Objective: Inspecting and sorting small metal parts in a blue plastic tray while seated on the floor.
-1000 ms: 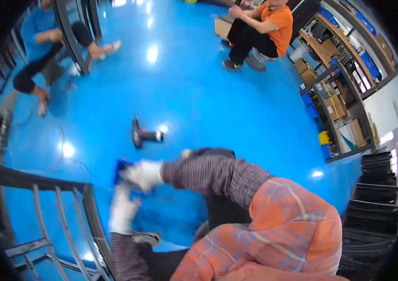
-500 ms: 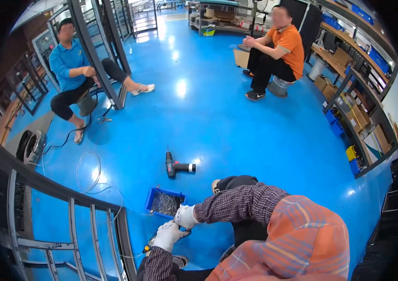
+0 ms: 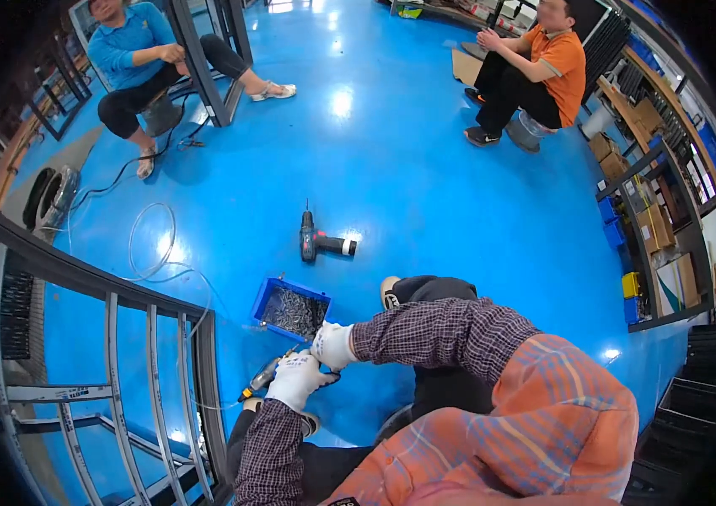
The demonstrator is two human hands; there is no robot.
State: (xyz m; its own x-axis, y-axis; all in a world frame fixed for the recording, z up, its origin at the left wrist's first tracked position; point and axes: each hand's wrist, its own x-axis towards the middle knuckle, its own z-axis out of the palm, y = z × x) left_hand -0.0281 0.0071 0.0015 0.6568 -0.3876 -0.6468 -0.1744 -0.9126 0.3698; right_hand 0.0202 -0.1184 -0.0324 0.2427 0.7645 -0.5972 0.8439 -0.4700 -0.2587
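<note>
My left hand [image 3: 292,380], in a white glove, is closed around a slim grey screwdriver-like power tool [image 3: 263,377] with a yellow end. A clear hose runs to the floor near that end. My right hand [image 3: 333,346], also gloved in white, has its fingers closed just beside the tool's front end. Whatever it pinches is hidden. Both hands are close together at the near corner of a blue bin [image 3: 330,305], which holds many small dark metal screws [image 3: 294,310]. Beyond the bin a black cordless drill [image 3: 314,243] lies on its side.
A dark metal frame with grey bars [image 3: 113,371] stands at the left. The clear hose [image 3: 132,244] loops across the blue floor. Two people sit farther off, one in blue [image 3: 134,42], one in orange [image 3: 562,63]. Shelving with boxes [image 3: 653,236] lines the right side.
My view has tilted downward, so the bin, drill and seated people appear higher. More of the tool shows beside my left hand. Both hands stay close together by the bin.
</note>
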